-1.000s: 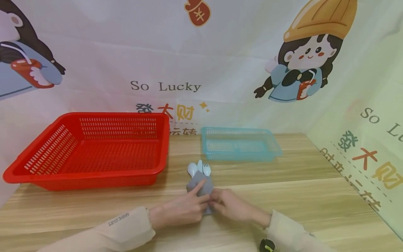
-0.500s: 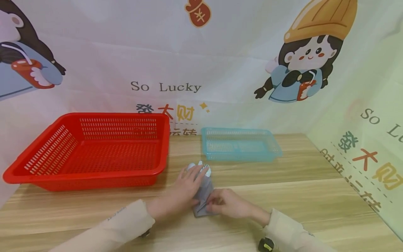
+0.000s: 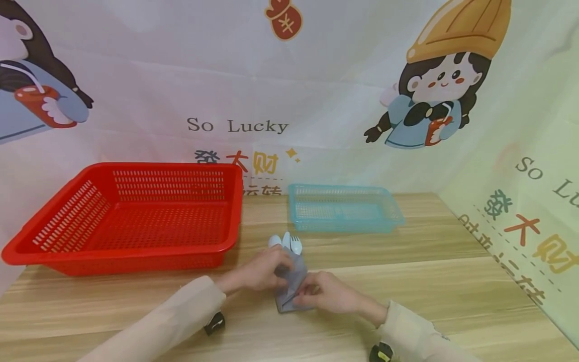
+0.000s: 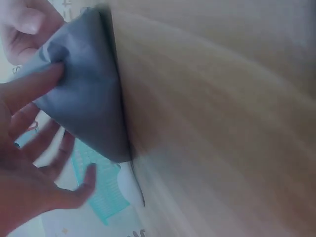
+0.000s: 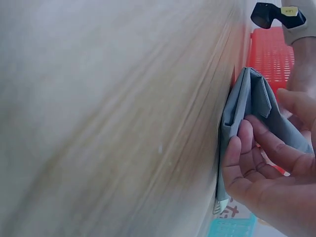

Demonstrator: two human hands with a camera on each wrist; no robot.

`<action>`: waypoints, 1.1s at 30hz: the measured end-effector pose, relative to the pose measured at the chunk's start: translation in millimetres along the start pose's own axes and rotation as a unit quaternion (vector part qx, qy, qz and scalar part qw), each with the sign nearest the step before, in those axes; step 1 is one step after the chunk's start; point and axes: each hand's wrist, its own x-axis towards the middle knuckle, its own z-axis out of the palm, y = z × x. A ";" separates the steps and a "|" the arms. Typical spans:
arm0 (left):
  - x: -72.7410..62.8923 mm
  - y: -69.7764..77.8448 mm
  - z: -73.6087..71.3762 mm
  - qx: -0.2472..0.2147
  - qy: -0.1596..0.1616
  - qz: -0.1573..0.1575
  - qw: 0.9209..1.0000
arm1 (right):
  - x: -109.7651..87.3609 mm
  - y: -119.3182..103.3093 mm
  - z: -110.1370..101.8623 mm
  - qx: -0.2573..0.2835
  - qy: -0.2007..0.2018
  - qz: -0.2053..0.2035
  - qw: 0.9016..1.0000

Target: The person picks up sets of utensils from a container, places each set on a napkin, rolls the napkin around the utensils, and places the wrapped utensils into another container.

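Observation:
A folded grey napkin (image 3: 296,275) lies on the table around white cutlery. The heads of a spoon (image 3: 274,241), a knife (image 3: 286,239) and a fork (image 3: 296,246) stick out of its far end. My left hand (image 3: 262,270) holds the napkin from the left, its thumb on the grey fabric and its other fingers round the far side in the left wrist view. From the right, my right hand (image 3: 332,294) pinches a folded edge near the napkin's near end; the layered fold (image 5: 247,96) shows in the right wrist view. The cutlery handles are hidden inside.
A large red plastic basket (image 3: 232,236) stands at the left on the wooden table (image 3: 434,291). Farther back, right of centre, is a shallow light-blue basket (image 3: 344,226). A printed cloth backdrop (image 3: 334,100) rises behind the table.
My left hand first lay on the napkin's middle, reached up over the cutlery heads, then came back down to the napkin, uncovering them. The right hand stays at the near edge.

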 end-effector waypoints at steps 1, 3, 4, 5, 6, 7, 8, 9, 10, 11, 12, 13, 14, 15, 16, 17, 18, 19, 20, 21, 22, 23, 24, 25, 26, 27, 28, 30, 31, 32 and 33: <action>0.3 -0.2 -0.2 -0.005 0.000 0.008 1.000 | -0.1 -0.1 0.2 0.005 0.000 0.002 1.000; 2.0 -0.7 -0.5 -0.019 -0.007 0.024 1.000 | -0.2 -0.3 0.8 0.019 0.002 0.008 1.000; 2.8 -0.7 -0.7 -0.028 -0.012 0.033 0.999 | -0.4 -0.7 0.8 0.026 0.004 0.014 1.000; 3.5 -0.9 -0.8 -0.037 -0.016 0.042 0.998 | -0.4 -1.3 0.7 0.031 0.006 0.022 0.999; 4.2 -1.2 -0.5 -0.040 -0.020 0.049 0.998 | -0.5 -1.9 0.8 0.035 0.012 0.031 0.999; 4.7 -1.6 -0.2 -0.043 -0.024 0.059 0.997 | -0.4 -2.6 0.8 0.036 0.018 0.040 0.998; 5.3 -2.0 0.2 -0.043 -0.026 0.067 0.996 | -0.2 -3.2 0.7 0.035 0.023 0.049 0.998; 5.8 -2.3 0.8 -0.044 -0.029 0.074 0.996 | -0.1 -3.8 0.7 0.031 0.029 0.061 0.997; 6.1 -2.5 1.3 -0.043 -0.031 0.077 0.996 | 0.1 -4.2 0.6 0.025 0.035 0.069 0.997; 6.4 -3.0 2.1 -0.038 -0.031 0.081 0.996 | 0.2 -4.4 0.5 0.017 0.041 0.074 0.996; 6.7 -3.3 2.7 -0.034 -0.031 0.084 0.995 | 0.4 -4.5 0.3 0.012 0.046 0.075 0.996; 7.0 -3.2 3.2 -0.032 -0.031 0.087 0.995 | 0.4 -4.8 0.0 0.013 0.047 0.077 0.996; 7.2 -3.2 3.8 -0.032 -0.032 0.087 0.995 | 0.4 -5.0 -0.4 0.014 0.047 0.079 0.996; 7.3 -3.2 4.4 -0.033 -0.033 0.087 0.995 | 0.2 -5.4 -0.9 0.016 0.048 0.082 0.995; 7.4 -3.0 4.9 -0.034 -0.035 0.086 0.995 | -0.1 -6.5 -1.7 0.021 0.048 0.086 0.995; 7.5 -2.8 5.4 -0.034 -0.037 0.084 0.995 | -0.2 -7.4 -2.2 0.024 0.049 0.091 0.994; 7.5 -2.5 5.6 -0.036 -0.039 0.081 0.995 | -0.1 -8.6 -2.6 0.030 0.050 0.099 0.993; 7.6 -2.3 6.0 -0.037 -0.041 0.078 0.995 | -0.4 -9.6 -3.1 0.035 0.051 0.106 0.992; 7.7 -1.9 6.3 -0.040 -0.044 0.073 0.996 | -0.4 -10.5 -3.3 0.036 0.053 0.111 0.992; 7.8 -1.6 6.5 -0.040 -0.046 0.069 0.996 | -0.5 -11.2 -3.4 0.040 0.054 0.115 0.991; 7.9 -1.4 6.7 -0.039 -0.049 0.064 0.996 | -0.6 -11.9 -3.4 0.047 0.054 0.119 0.990; 7.8 -1.2 6.8 -0.040 -0.051 0.058 0.996 | -0.8 -11.9 -3.2 0.054 0.053 0.121 0.990; 7.6 -1.1 6.8 -0.042 -0.054 0.052 0.996 | -1.1 -11.9 -3.0 0.063 0.050 0.125 0.989; 7.4 -1.0 6.8 -0.043 -0.056 0.047 0.996 | -1.4 -11.6 -3.0 0.073 0.047 0.129 0.988; 7.1 -1.0 6.9 -0.044 -0.058 0.043 0.996 | -1.7 -11.4 -3.1 0.084 0.044 0.134 0.986; 6.6 -1.1 7.0 -0.044 -0.058 0.039 0.997 | -2.0 -10.9 -3.1 0.095 0.040 0.138 0.985; 6.3 -1.4 7.3 -0.045 -0.056 0.042 0.997 | -2.6 -10.8 -3.3 0.102 0.037 0.142 0.984; 5.3 -2.2 7.8 -0.037 -0.048 0.051 0.997 | -3.4 -10.4 -4.3 0.108 0.031 0.149 0.982; 5.1 -2.8 8.2 -0.030 -0.044 0.058 0.997 | -3.9 -10.4 -4.9 0.107 0.028 0.151 0.982; 4.8 -3.5 8.6 -0.024 -0.039 0.065 0.997 | -4.6 -10.4 -5.3 0.103 0.027 0.153 0.982; 4.5 -4.1 9.0 -0.017 -0.037 0.070 0.997 | -5.1 -10.2 -5.7 0.095 0.027 0.155 0.983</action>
